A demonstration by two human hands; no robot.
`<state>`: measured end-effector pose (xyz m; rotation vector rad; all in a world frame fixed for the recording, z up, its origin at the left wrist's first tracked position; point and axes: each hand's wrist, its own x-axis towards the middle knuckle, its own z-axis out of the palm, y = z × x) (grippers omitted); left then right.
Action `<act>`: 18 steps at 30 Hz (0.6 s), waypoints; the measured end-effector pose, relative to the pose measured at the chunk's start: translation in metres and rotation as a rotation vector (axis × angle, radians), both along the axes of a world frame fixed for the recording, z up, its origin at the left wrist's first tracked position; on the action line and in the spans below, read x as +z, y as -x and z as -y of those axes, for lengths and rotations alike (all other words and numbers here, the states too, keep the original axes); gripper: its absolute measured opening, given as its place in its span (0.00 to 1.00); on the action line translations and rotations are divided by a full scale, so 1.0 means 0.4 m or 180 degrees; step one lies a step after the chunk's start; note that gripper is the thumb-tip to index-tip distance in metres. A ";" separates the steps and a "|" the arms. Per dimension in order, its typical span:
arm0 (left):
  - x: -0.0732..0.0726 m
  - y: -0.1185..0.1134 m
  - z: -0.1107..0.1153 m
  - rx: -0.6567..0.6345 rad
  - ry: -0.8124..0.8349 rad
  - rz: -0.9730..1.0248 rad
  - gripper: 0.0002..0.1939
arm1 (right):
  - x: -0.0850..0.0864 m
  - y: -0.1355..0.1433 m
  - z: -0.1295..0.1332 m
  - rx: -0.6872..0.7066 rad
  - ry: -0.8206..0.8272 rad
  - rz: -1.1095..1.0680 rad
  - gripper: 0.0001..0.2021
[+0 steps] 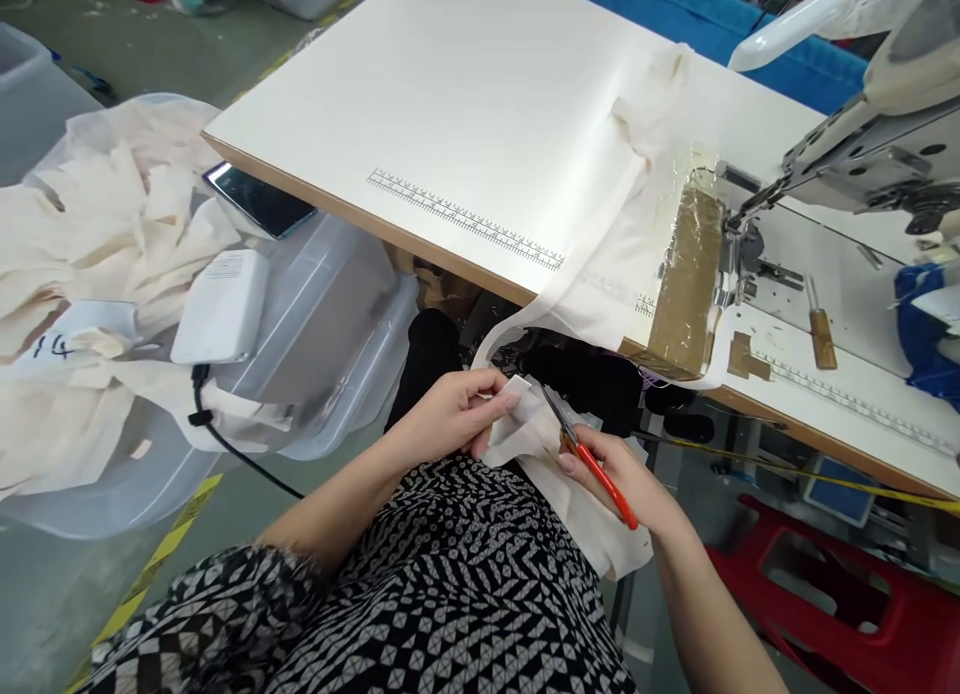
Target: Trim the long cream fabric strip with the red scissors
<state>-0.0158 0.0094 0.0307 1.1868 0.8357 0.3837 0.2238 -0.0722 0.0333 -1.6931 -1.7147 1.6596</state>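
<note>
Over my lap, my left hand (469, 411) pinches the edge of a cream fabric piece (544, 424). A narrow band of this pale cloth (592, 274) runs from near that hand up over the table edge. My right hand (619, 474) grips red-handled scissors (596, 469), whose blades point up and left toward the pinched fabric edge. The blade tips lie close to the cloth; whether they touch it I cannot tell. More of the cloth hangs down below my right hand.
The white sewing table (450, 94) carries a sewing machine (870, 144) at right and a wooden-handled awl (821, 334). Left stands a plastic bin (337, 324) with cream fabric strips (127, 204), a phone (259, 199) and a white cabled box (221, 304). A red stool (862, 594) sits lower right.
</note>
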 end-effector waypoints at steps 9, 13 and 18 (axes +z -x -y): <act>-0.043 -0.011 -0.009 0.0175 0.1223 0.0528 0.18 | -0.025 0.000 -0.048 0.0391 0.0076 -0.0061 0.21; -0.050 -0.007 -0.015 0.0118 0.1310 0.0574 0.19 | -0.034 -0.006 -0.053 0.0467 0.0173 -0.0158 0.22; -0.056 -0.003 -0.018 0.0103 0.1282 0.0546 0.18 | -0.034 -0.002 -0.055 0.0472 0.0188 -0.0077 0.23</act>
